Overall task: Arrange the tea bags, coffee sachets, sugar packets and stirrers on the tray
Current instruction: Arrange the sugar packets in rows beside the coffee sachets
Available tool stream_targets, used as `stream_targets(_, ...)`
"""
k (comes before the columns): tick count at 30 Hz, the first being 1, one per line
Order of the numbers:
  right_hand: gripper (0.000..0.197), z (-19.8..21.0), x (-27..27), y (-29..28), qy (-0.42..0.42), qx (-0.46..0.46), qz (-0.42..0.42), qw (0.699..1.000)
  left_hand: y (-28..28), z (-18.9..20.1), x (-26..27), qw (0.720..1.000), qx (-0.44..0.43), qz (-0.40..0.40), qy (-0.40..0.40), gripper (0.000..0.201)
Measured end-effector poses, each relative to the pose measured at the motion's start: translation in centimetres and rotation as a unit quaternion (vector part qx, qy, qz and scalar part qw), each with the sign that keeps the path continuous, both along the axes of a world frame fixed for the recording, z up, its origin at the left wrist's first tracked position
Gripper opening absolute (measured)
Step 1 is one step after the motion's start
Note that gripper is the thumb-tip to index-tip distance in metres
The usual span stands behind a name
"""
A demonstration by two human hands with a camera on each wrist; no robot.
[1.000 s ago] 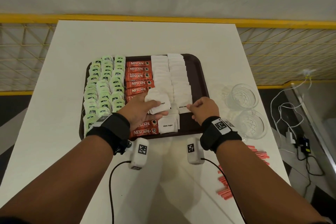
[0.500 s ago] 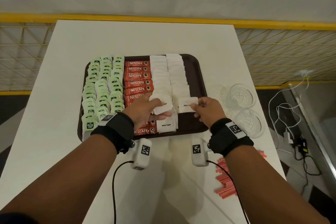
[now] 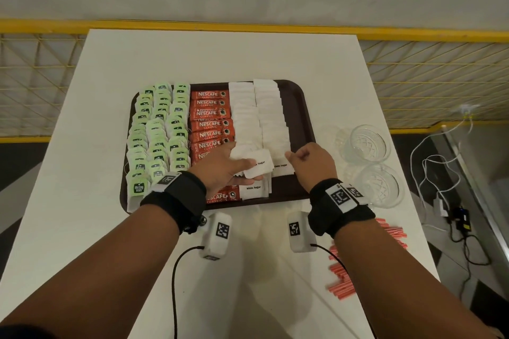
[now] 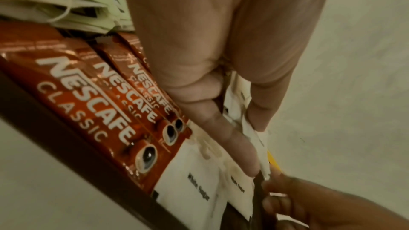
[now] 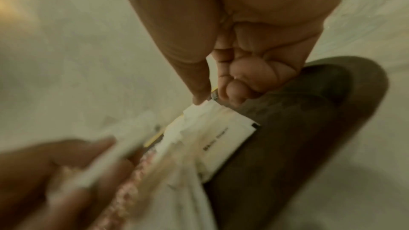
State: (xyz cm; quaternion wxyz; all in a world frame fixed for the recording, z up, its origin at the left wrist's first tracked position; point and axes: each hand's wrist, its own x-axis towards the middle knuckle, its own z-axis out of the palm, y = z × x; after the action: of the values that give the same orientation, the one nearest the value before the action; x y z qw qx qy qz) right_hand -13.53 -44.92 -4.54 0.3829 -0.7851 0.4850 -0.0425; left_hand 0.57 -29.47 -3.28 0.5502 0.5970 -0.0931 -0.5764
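1. The brown tray [image 3: 298, 107] on the white worktop [image 3: 209, 55] holds green tea bags [image 3: 158, 132] in columns at its left, red coffee sachets [image 3: 210, 124] in one column beside them, and white sugar packets [image 3: 259, 115] in two columns to the right of those.
2. The left hand [image 3: 224, 169] hovers over the near end of the tray, its fingers and thumb closed round a small bundle of sugar packets [image 3: 257, 166]; the left wrist view shows the packets pinched between thumb and fingers.
3. The right hand [image 3: 311, 162] is at the near end of the right sugar column, fingers curled in. In the right wrist view its thumb and forefinger tips meet at the corner of the nearest packet [image 5: 223, 139], which lies on the tray; whether they actually grip it cannot be told.
4. Two clear glass cups [image 3: 367, 143] stand on the worktop right of the tray.
5. Red stirrers [image 3: 341, 278] lie loose on the worktop, near the right forearm and well apart from the tray.
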Motion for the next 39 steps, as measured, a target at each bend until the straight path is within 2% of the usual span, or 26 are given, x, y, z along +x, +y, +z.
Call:
stream_targets(3, 0.028, 1.9, 0.0, 0.5, -0.044, 0.152, 0.048, 0.986, -0.6, 0.0, -0.7, 0.999, 0.002, -0.024, -0.034, 0.049)
stream_targets(5, 0.020, 2.4, -0.3, 0.7, -0.054, 0.191, 0.085, 0.976, -1.1, 0.1, -1.1, 0.998, 0.008, -0.032, -0.050, 0.050)
stream_targets(9, 0.018, 1.4, -1.3, 0.0, -0.074, 0.172, 0.026, 0.982, -1.2, 0.3, -1.1, 0.999, 0.004, -0.017, -0.040, 0.038)
stream_targets(14, 0.018, -0.3, -2.0, -0.4, -0.044, 0.150, -0.025, 0.987, -0.4, 0.6, -0.5, 1.000, 0.020, 0.021, -0.002, 0.024)
stream_targets(16, 0.016, -0.7, -1.8, -0.2, -0.027, 0.129, -0.019, 0.991, -0.2, 0.6, -0.4, 0.999, 0.022, 0.035, 0.019, 0.025)
stream_targets(20, 0.022, -1.3, -1.2, 0.3, 0.009, 0.088, -0.015, 0.996, 0.2, 0.6, -0.9, 1.000, 0.016, 0.008, -0.012, 0.031)
stream_targets(24, 0.027, -0.9, -1.4, 0.5, -0.002, 0.005, -0.012, 1.000, 0.2, 0.2, -1.2, 1.000, 0.014, -0.005, -0.024, 0.040)
stream_targets(27, 0.031, 0.8, -1.3, 1.1, -0.046, 0.077, 0.058, 0.994, 0.1, 0.2, -1.7, 0.999, 0.008, -0.022, -0.044, 0.040)
stream_targets(30, 0.020, 1.9, -1.2, 1.6, -0.073, 0.166, 0.108, 0.978, -0.3, 0.0, -2.4, 0.998, 0.009, -0.037, -0.058, 0.043)
stream_targets(33, 0.013, 1.7, -1.8, 1.1, -0.079, 0.164, 0.087, 0.979, -0.5, -0.1, -2.6, 0.997, 0.010, -0.041, -0.058, 0.047)
stream_targets(39, 0.013, 0.4, -3.6, -0.5, -0.044, 0.134, 0.029, 0.990, 0.1, -0.1, -1.3, 0.998, 0.035, -0.014, -0.044, 0.031)
